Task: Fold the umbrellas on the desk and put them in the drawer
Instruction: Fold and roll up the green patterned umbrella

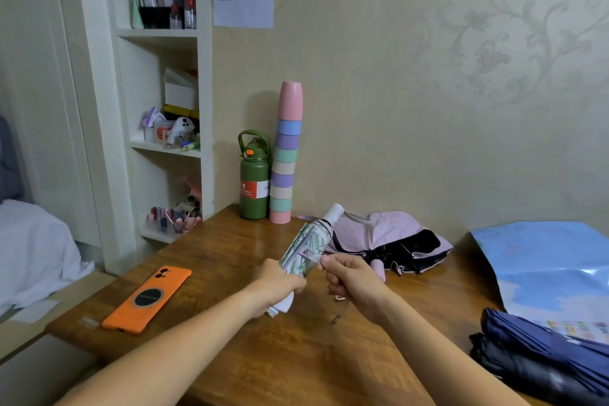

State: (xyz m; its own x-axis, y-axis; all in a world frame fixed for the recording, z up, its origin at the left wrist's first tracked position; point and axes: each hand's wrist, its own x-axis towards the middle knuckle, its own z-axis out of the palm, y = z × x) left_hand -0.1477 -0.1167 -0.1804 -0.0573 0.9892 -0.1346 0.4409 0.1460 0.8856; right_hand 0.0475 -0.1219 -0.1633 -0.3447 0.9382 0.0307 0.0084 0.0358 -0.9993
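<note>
I see the floral umbrella (pixel 304 249) held above the wooden desk (pixel 230 247), tilted with its white handle (pixel 333 213) pointing up and away. My left hand (pixel 280 280) wraps its curled fingers around the lower end of the rolled canopy, and my right hand (pixel 351 275) pinches the closing strap (pixel 313 257) against the canopy's side. Both forearms reach forward from the bottom edge and meet at the umbrella. Its canopy is pale with a green leaf print, rolled tight, with white fabric poking out below my left hand. Behind it a pink umbrella (pixel 392 234) lies loosely collapsed on the desk, and a navy umbrella (pixel 540 339) lies at the right edge.
</note>
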